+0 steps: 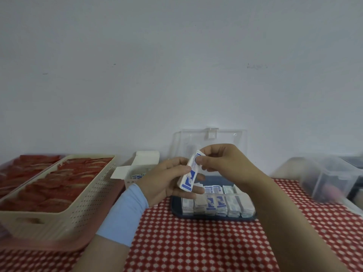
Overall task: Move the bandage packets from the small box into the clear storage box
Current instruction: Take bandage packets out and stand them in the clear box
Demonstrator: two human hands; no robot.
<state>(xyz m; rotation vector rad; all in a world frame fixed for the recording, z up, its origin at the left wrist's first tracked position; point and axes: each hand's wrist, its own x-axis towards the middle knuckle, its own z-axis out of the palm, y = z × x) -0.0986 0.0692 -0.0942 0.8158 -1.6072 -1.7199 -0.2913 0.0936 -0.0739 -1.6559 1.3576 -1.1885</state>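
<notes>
Looking in from afar, I see bare worktop [196,248] (red checked cloth) lying open in front, between the two forearms. A cream perforated basket [88,203] walls off the left. Just beside its far right corner stands the small box [137,167], flaps raised around its mouth. The clear storage box [214,218] is open from above; its upright lid [210,138] bars the back. The left hand [165,181] and right hand [224,161], both holding a stack of bandage packets [188,173], hang over its left end. A blurred clear container [330,179] closes the right, a strip of cloth between it and the storage box.
</notes>
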